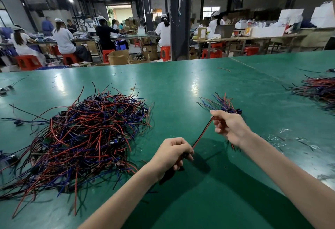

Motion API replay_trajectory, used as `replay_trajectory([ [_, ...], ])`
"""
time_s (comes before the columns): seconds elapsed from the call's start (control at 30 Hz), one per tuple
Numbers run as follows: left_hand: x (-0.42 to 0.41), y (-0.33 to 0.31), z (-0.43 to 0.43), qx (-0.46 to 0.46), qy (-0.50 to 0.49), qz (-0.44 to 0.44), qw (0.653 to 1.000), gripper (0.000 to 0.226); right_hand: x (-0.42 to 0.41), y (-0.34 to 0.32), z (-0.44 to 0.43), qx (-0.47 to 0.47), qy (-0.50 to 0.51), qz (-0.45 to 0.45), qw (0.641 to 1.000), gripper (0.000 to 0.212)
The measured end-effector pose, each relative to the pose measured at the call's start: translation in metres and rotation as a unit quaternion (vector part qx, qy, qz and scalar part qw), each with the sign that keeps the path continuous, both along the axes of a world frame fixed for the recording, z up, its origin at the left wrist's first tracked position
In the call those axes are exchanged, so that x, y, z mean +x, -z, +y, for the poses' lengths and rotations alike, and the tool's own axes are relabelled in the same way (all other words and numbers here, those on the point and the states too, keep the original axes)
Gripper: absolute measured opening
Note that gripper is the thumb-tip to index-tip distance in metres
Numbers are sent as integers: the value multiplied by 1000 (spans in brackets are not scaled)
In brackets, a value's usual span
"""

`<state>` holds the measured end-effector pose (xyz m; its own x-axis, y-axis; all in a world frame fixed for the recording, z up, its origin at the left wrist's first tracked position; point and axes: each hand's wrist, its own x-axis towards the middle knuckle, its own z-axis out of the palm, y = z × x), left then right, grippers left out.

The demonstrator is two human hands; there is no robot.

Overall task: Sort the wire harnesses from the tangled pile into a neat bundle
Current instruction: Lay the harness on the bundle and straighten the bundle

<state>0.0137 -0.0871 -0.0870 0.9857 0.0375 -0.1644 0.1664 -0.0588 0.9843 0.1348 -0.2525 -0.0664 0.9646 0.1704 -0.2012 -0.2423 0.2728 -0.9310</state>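
Head, harness [202,133], seemingly taut, between fingers [216,114]

The worktop [181,87] was smooth, green and shiny, with bright spots of light on it. The wires in the tangled pile [81,134] at nine o'clock had smooth plastic coats. The wire harness [203,132] looked the same. At three o'clock lay crinkly, glossy, clear plastic scraps [282,136].
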Motion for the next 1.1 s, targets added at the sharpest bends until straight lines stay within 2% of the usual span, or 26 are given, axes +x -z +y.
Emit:
replay_trajectory([
  [0.13, -2, -2, 0, -2, 12, -3, 1000, 21, 1, -1, -2, 85, -59, 104, 989, 28],
  [0.2, -3, -3, 1, 0, 18, -1, 1000, 21, 1, 0, -2, 77, -58, 102, 990, 28],
  [0.27, -3, -3, 1, 0, 19, 1, 1000, 22, 2, 4, 0, 7, -9, 21, 1000, 26],
  [0.33, -3, -3, 1, -6, 16, 4, 1000, 22, 3, 8, 0, -96, 40, -130, 986, 27],
  [0.4, -3, -3, 1, -12, 14, 7, 1000, 21, 4, 11, -1, -219, 60, -276, 934, 31],
  [0.5, -2, -3, 2, -18, 11, 11, 1000, 20, 5, 16, -5, -337, 88, -412, 842, 34],
  [0.6, -1, -2, 1, -18, 11, 14, 1000, 22, 5, 19, -6, -390, 109, -522, 751, 29],
  [0.67, -1, -2, 1, -21, 9, 15, 1000, 21, 7, 20, -5, -390, 121, -552, 727, 28],
  [0.73, 0, -1, 2, -25, 8, 14, 1000, 20, 9, 19, -5, -372, 131, -542, 742, 26],
  [0.77, 0, -1, 2, -26, 7, 12, 1000, 20, 9, 19, -6, -361, 135, -521, 761, 27],
  [0.83, 0, -1, 2, -31, 7, 9, 999, 20, 10, 15, -7, -311, 124, -432, 837, 30],
  [0.9, 0, -1, 2, -38, 7, 6, 999, 21, 10, 10, -7, -186, 85, -301, 932, 32],
  [0.93, 1, -2, 2, -41, 7, 4, 999, 22, 9, 7, -7, -117, 70, -233, 963, 31],
  [1.0, 1, -2, 2, -40, 9, 2, 999, 22, 7, 2, -6, -18, 46, -105, 993, 25],
  [1.1, 0, -2, 1, -41, 9, -4, 999, 22, 5, -3, -6, 88, -9, 55, 995, 24],
])
